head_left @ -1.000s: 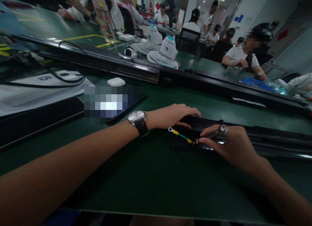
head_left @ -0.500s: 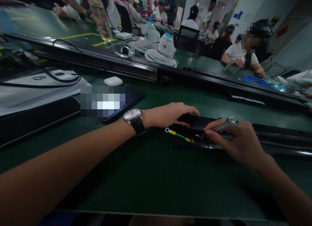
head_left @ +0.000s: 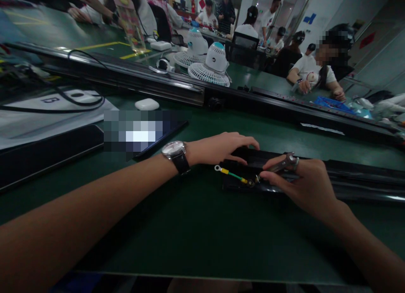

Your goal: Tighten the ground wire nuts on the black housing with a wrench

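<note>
My left hand (head_left: 223, 149) curves over the left end of a long black rail (head_left: 357, 177), thumb on the near side and fingers on the far side, gripping it. A combination wrench (head_left: 286, 161) is pinched between the thumb and fingers of my right hand (head_left: 308, 183). Its open jaw points up over my knuckles, while its other end reaches a nut or bolt at the rail, partly hidden. From that spot a short green wire (head_left: 234, 176) with yellow sleeves sticks out leftward, ending in a ring terminal (head_left: 217, 168) over the table.
Beyond the rail, another long black beam (head_left: 278, 104) crosses the green table (head_left: 177, 234). Left of my hands lie a tablet-like device (head_left: 164, 137), a white earbud case (head_left: 147, 104) and papers (head_left: 28, 116) under a black cable. Two white fans (head_left: 217, 63) and several people are farther back.
My right hand and the wrench have shifted slightly left and turned, the wrench's jaw dropping toward the left. My left hand stays in place on the rail.
</note>
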`<state>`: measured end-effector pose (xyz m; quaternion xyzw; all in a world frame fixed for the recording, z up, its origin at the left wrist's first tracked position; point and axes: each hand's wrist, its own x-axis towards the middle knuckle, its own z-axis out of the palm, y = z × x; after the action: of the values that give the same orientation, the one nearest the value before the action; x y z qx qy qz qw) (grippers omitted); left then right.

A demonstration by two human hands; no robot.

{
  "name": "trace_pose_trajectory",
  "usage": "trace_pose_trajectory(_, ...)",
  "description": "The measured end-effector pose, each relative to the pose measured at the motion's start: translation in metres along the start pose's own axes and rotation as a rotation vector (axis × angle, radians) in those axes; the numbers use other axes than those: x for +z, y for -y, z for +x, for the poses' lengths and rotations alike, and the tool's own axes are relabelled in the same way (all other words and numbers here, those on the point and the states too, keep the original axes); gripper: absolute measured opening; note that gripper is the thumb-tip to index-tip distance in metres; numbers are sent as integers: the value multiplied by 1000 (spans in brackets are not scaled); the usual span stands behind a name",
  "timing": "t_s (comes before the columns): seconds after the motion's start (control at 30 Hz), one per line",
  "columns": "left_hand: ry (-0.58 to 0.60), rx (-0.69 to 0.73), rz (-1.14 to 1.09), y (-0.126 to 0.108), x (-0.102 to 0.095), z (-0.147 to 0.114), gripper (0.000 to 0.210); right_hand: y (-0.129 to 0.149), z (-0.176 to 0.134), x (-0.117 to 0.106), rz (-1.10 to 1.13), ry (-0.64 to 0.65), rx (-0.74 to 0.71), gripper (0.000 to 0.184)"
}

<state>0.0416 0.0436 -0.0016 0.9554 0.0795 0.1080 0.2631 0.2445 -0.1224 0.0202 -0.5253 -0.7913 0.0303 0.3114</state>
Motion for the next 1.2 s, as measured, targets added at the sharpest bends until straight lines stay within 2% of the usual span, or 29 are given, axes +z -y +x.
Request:
trace_pose_trajectory(0.33, -6, -24, 14, 0, 1, 0, 43, 2, 0, 5, -36, -2, -60, 9)
trace_pose_trajectory(0.47, -10, -22, 13, 0, 1, 0, 43, 2, 0, 5, -35, 41, -54, 7)
trace_pose_trajectory(0.63, 84, -38, -70, 0, -7, 0, 49, -6, 1, -8, -64, 94, -111, 8)
trace_pose_trajectory(0.77, 107, -6, -109, -2, -11, 1, 46, -12, 1, -17, -92, 67, -56, 7)
trace_pose_trajectory(0.97, 56, -64, -25, -1, -5, 1, 47, -10, 1, -15, -79, 175, -28, 5)
trace_pose_trajectory(1.2, 33, -45, 6, -1, -2, 1, 46, -14, 1, -12, -7, 203, 27, 11)
